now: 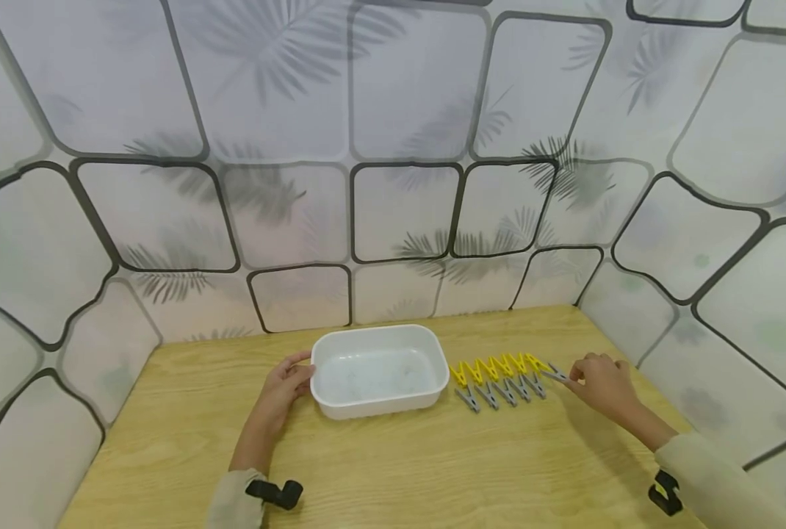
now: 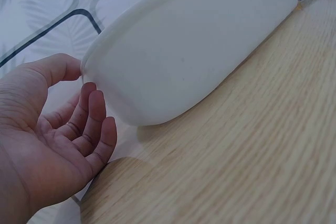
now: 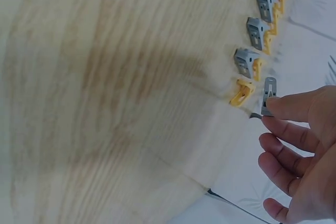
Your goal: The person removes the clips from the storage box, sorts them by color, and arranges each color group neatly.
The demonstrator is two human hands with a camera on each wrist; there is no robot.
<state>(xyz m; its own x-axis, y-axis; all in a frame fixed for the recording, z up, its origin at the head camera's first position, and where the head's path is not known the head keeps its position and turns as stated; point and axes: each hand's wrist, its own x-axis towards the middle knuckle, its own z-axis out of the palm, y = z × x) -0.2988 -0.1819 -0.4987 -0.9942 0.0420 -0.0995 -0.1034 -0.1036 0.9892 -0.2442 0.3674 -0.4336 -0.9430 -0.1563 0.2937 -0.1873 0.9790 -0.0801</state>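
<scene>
A white plastic tub (image 1: 380,371) stands on the wooden table (image 1: 393,470), and it looks empty. My left hand (image 1: 290,382) touches its left end, with the thumb at the rim and the fingers relaxed against the outer wall (image 2: 184,51). Right of the tub lies a row of several yellow-and-grey clothespins (image 1: 499,378). My right hand (image 1: 598,378) is at the row's right end. It pinches the grey handle of the last clothespin (image 3: 268,94), which lies turned differently from the others. The remaining fingers (image 3: 283,148) curl loosely beside it.
Panelled walls with leaf prints and black lines (image 1: 393,220) close the table in at the back and on both sides. The right wall meets the table just behind the clothespins. Bare wood (image 1: 433,455) stretches in front of the tub.
</scene>
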